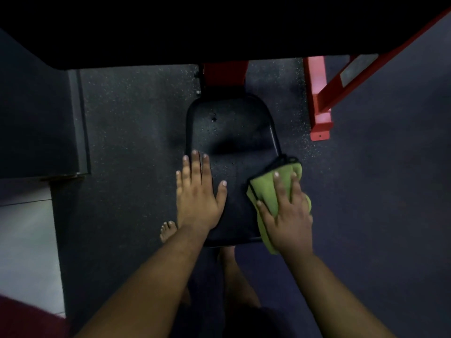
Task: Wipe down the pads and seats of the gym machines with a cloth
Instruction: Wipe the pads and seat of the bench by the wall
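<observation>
Green cloth (271, 191) lies folded on the right front edge of the black seat (231, 132), pressed flat under the right hand (286, 213), whose grip is spread with fingers straight, judged to drive a wiping stroke. Left hand (199, 191) rests flat on the seat's left edge, grip spread and holding nothing, likely bracing. Red frame (319, 98) stands just beyond. No containers in view.
</observation>
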A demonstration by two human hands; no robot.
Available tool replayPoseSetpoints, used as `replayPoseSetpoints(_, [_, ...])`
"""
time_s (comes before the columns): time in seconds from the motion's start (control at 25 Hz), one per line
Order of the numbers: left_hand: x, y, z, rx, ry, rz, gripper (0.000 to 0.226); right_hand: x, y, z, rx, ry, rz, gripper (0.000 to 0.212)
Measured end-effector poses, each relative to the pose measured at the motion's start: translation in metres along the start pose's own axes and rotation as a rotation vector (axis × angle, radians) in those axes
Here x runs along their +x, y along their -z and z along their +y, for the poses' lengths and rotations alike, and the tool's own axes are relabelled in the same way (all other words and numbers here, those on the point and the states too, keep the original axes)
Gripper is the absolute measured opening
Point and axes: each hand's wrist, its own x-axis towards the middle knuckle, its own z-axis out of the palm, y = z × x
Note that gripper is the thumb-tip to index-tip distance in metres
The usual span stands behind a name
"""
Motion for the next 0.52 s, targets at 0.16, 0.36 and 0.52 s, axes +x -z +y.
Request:
replayPoseSetpoints(0.16, [0.000,-0.001,0.000,-0.014,-0.005,0.011,0.075,0.025,-0.003,-0.017,-0.056,-0.090,0.019,0.074])
replayPoseSetpoints(0.36, [0.002,-0.005,-0.001,-0.019,-0.007,0.040,0.074,0.157,0.012,-0.070,-0.211,0.048,0.056,0.071])
replayPoseSetpoints(0.52, [0.002,-0.004,-0.003,-0.042,-0.010,0.033,0.075,0.194,0.004,-0.143,-0.448,0.520,-0.026,0.065])
